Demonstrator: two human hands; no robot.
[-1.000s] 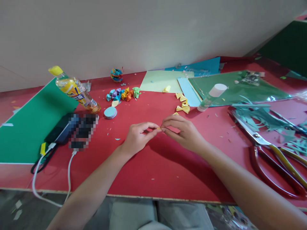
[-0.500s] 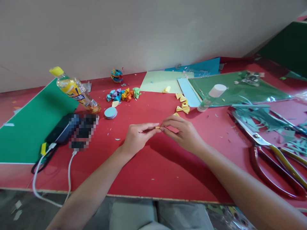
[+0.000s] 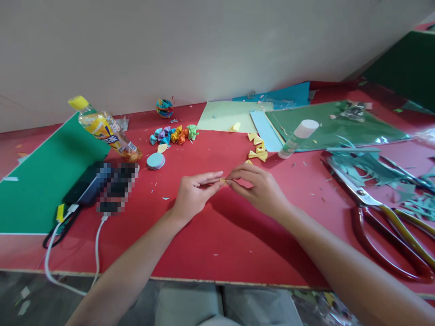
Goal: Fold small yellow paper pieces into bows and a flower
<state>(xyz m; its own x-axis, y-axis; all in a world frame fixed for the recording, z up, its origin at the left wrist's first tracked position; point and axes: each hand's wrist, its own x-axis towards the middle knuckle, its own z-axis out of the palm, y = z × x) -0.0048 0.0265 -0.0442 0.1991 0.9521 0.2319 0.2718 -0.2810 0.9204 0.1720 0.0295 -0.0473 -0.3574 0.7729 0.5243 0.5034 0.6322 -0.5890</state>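
Observation:
Between my fingertips is a small piece of yellow paper (image 3: 223,180), mostly hidden. My left hand (image 3: 193,194) pinches its near side with thumb and fingers, and my right hand (image 3: 258,188) pinches it from the right. Just beyond my right hand lie several folded yellow paper bows (image 3: 258,155). A loose yellow paper piece (image 3: 234,127) rests farther back on a pale green sheet (image 3: 217,117). To the left stands a stack of round paper discs (image 3: 156,160), with a cream paper piece (image 3: 162,148) behind it and a row of colourful crumpled paper bows (image 3: 175,135).
A glue stick (image 3: 299,138) stands right of the bows. Large scissors (image 3: 363,194) lie at the right among green paper scraps (image 3: 360,167). At the left are a tilted drink bottle (image 3: 107,131), a black power bank (image 3: 86,185), a pixelated phone (image 3: 118,188) and a white cable (image 3: 47,253).
My left fingers have lifted slightly off the top of the yellow paper piece, and less of it shows. The whole view has shifted a little.

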